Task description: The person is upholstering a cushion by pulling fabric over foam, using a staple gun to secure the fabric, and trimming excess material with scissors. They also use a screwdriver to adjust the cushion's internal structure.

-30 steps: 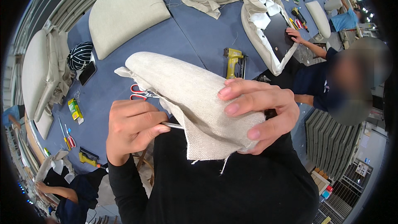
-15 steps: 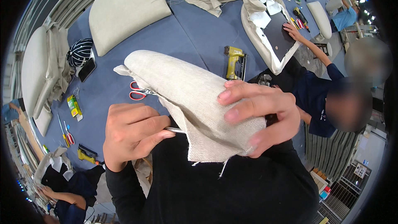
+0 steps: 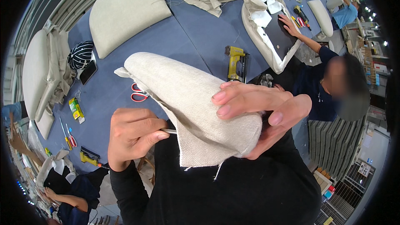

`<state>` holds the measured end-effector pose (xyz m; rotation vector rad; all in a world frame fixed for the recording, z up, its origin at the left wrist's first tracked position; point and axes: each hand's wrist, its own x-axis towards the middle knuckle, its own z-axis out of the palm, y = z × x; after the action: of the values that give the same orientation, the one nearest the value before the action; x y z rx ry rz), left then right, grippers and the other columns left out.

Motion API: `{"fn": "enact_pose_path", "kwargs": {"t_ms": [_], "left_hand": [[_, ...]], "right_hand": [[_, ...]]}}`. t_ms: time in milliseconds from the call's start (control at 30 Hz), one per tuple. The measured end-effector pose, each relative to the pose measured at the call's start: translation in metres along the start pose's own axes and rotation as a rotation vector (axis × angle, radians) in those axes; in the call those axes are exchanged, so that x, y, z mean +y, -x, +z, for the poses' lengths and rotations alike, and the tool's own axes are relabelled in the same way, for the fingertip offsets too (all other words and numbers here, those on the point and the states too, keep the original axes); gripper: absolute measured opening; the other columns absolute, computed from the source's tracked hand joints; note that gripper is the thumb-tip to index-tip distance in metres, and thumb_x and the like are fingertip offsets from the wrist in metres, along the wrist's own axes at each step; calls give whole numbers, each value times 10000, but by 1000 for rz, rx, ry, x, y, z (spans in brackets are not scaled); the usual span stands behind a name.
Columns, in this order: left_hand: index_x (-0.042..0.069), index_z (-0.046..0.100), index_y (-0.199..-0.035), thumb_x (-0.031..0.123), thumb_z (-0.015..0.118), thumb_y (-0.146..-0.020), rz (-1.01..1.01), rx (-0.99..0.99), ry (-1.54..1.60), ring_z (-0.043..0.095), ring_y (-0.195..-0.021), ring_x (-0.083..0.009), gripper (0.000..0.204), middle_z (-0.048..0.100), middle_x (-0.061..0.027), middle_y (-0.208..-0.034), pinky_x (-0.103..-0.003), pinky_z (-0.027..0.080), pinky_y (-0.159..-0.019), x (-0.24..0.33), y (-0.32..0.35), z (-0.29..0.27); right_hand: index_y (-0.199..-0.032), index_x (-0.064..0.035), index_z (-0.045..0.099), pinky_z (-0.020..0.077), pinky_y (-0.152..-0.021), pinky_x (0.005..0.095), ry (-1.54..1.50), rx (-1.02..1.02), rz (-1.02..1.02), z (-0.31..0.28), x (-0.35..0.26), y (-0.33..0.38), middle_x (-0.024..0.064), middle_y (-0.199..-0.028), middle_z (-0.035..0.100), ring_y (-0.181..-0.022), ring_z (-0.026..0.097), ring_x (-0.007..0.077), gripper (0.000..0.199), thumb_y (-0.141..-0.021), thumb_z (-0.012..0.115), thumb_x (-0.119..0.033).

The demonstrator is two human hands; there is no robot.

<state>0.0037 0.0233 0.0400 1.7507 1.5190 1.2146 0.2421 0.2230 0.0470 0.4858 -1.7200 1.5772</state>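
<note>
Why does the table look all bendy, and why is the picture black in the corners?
Head view: the fisheye lens curves the straight edges of the blue table toward the rim and leaves black corners; lighting is even and soft, with tiny bright lamps at the top right; the fabric-covered pad and both hands, left hand and right hand, look sharp; the co-worker's face is blurred.

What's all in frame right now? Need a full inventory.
fabric-covered pad: 1, beige, held at centre
metal tool: 1, silver, at the pad's edge
scissors: 1, red handles, on the table behind the pad
staple gun: 1, yellow, table right of centre
seat cushion: 1, beige, table top left
co-worker: 1, dark top, right
left hand: grips the metal tool
right hand: grips the pad
</note>
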Motion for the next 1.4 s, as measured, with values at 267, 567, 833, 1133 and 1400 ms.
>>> {"fn": "enact_pose_path", "kwargs": {"t_ms": [267, 567, 833, 1133, 1400], "left_hand": [[39, 786, -831, 277, 830, -857, -133, 2, -76, 580, -512, -197, 243, 640, -53, -663, -335, 403, -475, 33, 4, 5], [41, 792, -853, 236, 829, -865, -172, 13, -34, 603, -519, -197, 199, 650, -61, -662, -328, 410, -477, 33, 10, 3], [47, 800, -874, 202, 836, -870, -301, -22, -30, 618, -533, -203, 160, 650, -68, -652, -323, 418, -489, 61, 4, 2], [40, 815, -903, 209, 835, -874, -302, -17, 26, 619, -516, -202, 173, 664, -81, -649, -324, 419, -479, 56, 10, 5], [22, 817, -920, 203, 837, -880, -402, -89, 128, 652, -563, -217, 186, 682, -92, -677, -322, 446, -510, 50, 17, -1]], "right_hand": [[-1547, -49, 446, 482, -1008, 721, -72, -63, 33, -3, 2, 2, 415, -1302, 647, -1213, 660, 545, 1017, -669, 948, 60], [-1553, -43, 435, 478, -1034, 706, -38, -153, 70, -14, 1, 4, 411, -1311, 647, -1218, 658, 541, 1025, -671, 948, 51], [-1519, -25, 470, 452, -1049, 721, -120, -19, 49, 0, 1, 3, 410, -1312, 651, -1233, 660, 527, 976, -670, 943, 59], [-1492, -24, 501, 456, -1048, 708, -112, 14, 58, 2, 0, 4, 391, -1303, 671, -1248, 653, 544, 944, -667, 954, 48], [-1433, -8, 544, 491, -1024, 679, -96, 95, 42, 8, 2, 6, 392, -1284, 673, -1205, 669, 536, 874, -669, 967, 31]]}}
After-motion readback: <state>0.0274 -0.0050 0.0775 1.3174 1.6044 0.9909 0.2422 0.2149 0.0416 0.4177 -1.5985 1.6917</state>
